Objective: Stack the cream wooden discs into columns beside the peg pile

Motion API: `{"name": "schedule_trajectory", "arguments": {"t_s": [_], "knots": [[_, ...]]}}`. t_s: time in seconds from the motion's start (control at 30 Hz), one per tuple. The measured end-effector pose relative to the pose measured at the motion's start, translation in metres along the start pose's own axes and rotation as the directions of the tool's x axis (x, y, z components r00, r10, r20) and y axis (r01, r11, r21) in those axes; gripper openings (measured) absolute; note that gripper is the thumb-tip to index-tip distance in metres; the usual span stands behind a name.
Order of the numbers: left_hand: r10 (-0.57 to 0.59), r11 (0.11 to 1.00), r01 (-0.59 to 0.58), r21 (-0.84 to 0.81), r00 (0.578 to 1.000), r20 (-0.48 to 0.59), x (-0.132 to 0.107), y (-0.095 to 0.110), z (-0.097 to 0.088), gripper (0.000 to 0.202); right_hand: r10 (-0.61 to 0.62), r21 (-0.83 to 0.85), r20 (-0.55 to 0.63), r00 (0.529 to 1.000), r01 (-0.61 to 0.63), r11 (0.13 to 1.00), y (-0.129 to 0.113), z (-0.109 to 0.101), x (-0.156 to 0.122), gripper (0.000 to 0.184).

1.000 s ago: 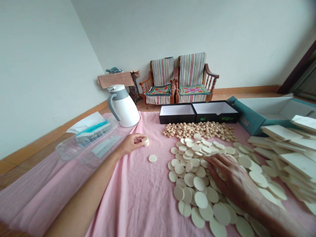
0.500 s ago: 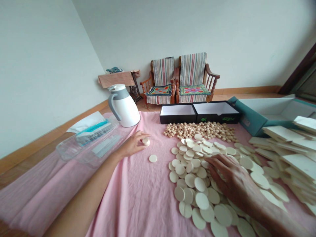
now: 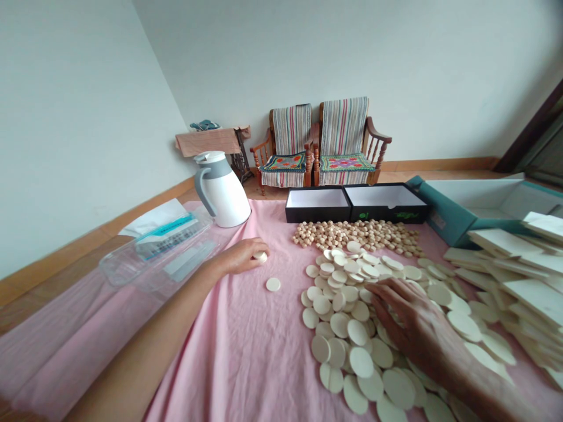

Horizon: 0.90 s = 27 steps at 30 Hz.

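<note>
My left hand is closed at the fingertips round a small pale wooden disc on the pink cloth. Fingers cover much of that disc, so whether others lie under it I cannot tell. Just in front and to the right, a single loose disc lies flat. My right hand rests palm down on a wide heap of round wooden discs, its fingers stretched out over them. What lies beneath the palm is hidden.
Small wooden beads lie behind the heap, before two black boxes. A teal box and stacked wooden boards stand at right. A white jug and clear plastic trays are at left, on the pink cloth.
The fingers of my left hand have come down over the disc and cover more of it. My right hand stays nearly in place on the heap.
</note>
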<state>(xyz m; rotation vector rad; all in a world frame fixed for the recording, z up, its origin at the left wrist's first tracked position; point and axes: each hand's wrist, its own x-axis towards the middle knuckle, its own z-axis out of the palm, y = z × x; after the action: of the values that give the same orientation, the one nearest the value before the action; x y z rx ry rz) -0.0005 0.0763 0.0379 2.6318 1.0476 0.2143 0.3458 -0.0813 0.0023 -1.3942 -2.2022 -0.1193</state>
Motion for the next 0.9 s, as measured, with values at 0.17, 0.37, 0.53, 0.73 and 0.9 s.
{"name": "schedule_trajectory", "arguments": {"t_s": [0.17, 0.37, 0.53, 0.73, 0.9], "knots": [[0.016, 0.999, -0.016, 0.029, 1.000, 0.014, -0.0005, 0.0003, 0.0005, 0.020, 0.000, 0.002, 0.004, 1.000, 0.000, 1.000, -0.0008, -0.0008, 0.0001, 0.021], [-0.023, 1.000, 0.024, 0.018, 0.998, -0.064, -0.0058, -0.0008, -0.0017, 0.039, 0.015, 0.004, 0.013, 1.000, -0.015, 1.000, -0.0011, -0.0007, 0.0007, 0.021], [-0.096, 0.995, 0.098, 0.011, 0.989, -0.114, -0.0095, -0.0057, 0.0001, 0.034, 0.011, -0.002, 0.010, 1.000, -0.011, 1.000, -0.0002, 0.0004, 0.0008, 0.019], [-0.124, 0.992, 0.124, -0.010, 0.983, -0.135, -0.0079, 0.0001, 0.0035, 0.028, 0.017, 0.004, 0.020, 1.000, -0.017, 1.000, -0.0002, 0.0008, -0.0003, 0.022], [-0.108, 0.994, 0.108, -0.006, 0.983, -0.152, -0.0074, -0.0041, 0.0055, 0.033, 0.010, 0.007, 0.018, 1.000, -0.010, 1.000, -0.0005, 0.0008, 0.0004, 0.022]]}}
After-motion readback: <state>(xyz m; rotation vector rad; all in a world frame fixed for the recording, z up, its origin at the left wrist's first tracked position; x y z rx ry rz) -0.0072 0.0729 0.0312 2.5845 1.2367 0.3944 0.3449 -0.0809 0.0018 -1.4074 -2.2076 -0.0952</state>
